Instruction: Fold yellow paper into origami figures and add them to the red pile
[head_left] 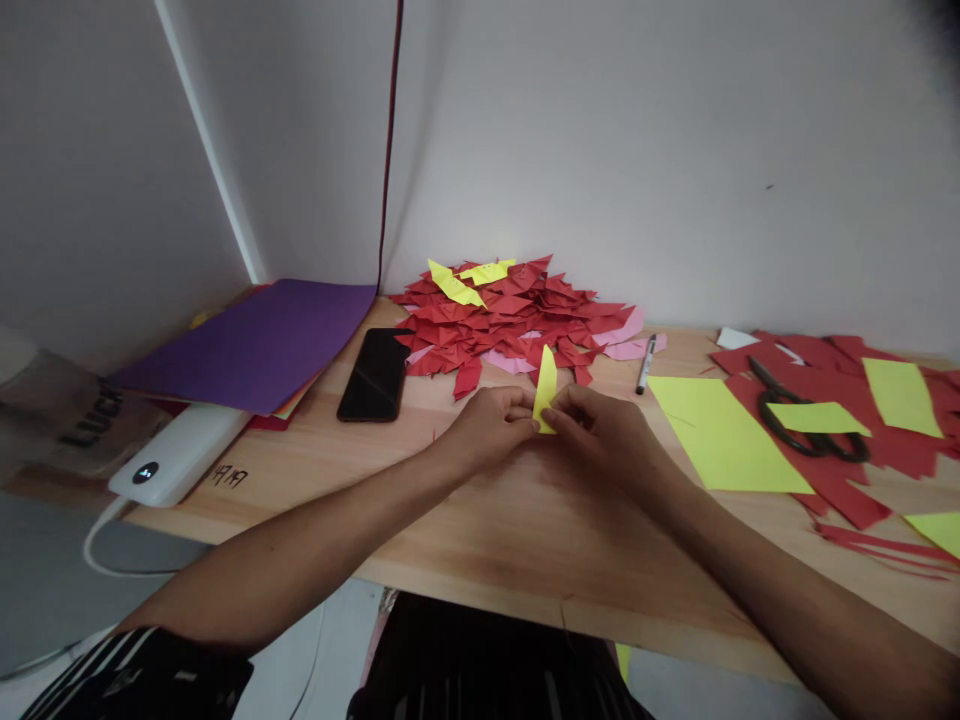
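A small folded yellow paper (546, 388) stands upright between my two hands, above the wooden table. My left hand (496, 422) pinches its lower left edge. On the other side, my right hand (592, 420) grips the lower right part with thumb and fingers. Just behind my hands lies a heap of folded red paper pieces (517, 310), with two folded yellow pieces (454, 288) on top and some pink ones at its edges.
Left: black phone (373, 375), purple sheets (259, 340), white power bank (180, 455) with cable. Right: marker (646, 364), large yellow sheet (724, 432), black scissors (802, 425) among red scraps (892, 450). The table's front edge (480, 607) is near my body; a wall stands behind.
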